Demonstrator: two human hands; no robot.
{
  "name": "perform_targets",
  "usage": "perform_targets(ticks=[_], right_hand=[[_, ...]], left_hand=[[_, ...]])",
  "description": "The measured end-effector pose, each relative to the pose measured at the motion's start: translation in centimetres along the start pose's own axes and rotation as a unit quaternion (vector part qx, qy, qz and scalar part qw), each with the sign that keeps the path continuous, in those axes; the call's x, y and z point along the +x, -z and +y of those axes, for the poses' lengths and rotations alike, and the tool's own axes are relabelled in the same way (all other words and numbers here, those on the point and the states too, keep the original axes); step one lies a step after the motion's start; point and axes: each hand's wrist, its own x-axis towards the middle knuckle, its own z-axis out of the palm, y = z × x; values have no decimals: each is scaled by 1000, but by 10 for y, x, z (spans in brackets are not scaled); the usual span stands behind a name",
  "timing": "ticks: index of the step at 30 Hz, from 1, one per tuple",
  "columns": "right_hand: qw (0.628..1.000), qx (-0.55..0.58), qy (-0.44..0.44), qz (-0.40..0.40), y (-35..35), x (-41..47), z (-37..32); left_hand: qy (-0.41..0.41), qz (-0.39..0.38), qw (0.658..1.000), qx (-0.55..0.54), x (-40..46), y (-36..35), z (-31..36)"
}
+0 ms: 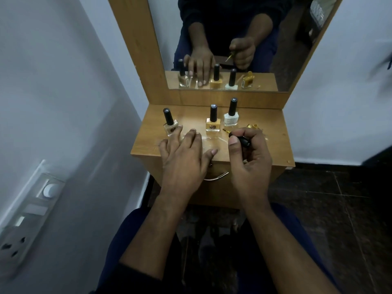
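Observation:
My left hand [184,158] lies flat on the wooden dresser top [275,136], fingers spread and straight. My right hand [248,158] pinches the black cap of a nail polish brush [241,141]; its gold-tipped brush [226,131] points left, toward the left hand. The open gold bottle [252,126] stands just behind my right hand, mostly hidden. Three capped bottles stand behind the hands: a beige one [170,125] beside my left fingers, a yellow one [213,122] in the middle, a white one [231,114] to its right.
A wood-framed mirror [229,39] rises at the dresser's back and reflects hands and bottles. A drawer handle [216,177] sits below the top's front edge. A white wall with a switch and socket panel [27,217] is on the left. Dark tiled floor lies on the right.

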Motion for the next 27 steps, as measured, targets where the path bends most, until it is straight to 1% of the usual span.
perform_targets(ticks=[3, 5, 9, 12, 15, 18, 24, 27], right_hand=[[1000, 2, -4, 1, -3, 2, 0], [1000, 2, -12, 6, -4, 4, 0], [999, -7, -43, -5, -1, 6, 2], [996, -60, -60, -22, 1, 3, 7], [990, -134, -42, -23, 2, 1, 11], [983, -183, -17, -23, 4, 0, 12], [979, -202, 6, -41, 6, 3, 13], [980, -194, 21, -41, 5, 3, 12]], left_hand=[[-18, 5, 1000, -2, -3, -3, 0], [-27, -6, 1000, -8, -7, -3, 6], [-23, -23, 999, -12, -9, -5, 19], [-19, -15, 1000, -15, -9, -5, 21], [-19, -15, 999, -22, -8, -5, 20], [-33, -15, 999, -14, -8, -4, 22], [-56, 22, 998, 0, -19, -5, 23], [-59, 19, 998, 2, -21, -6, 22]])
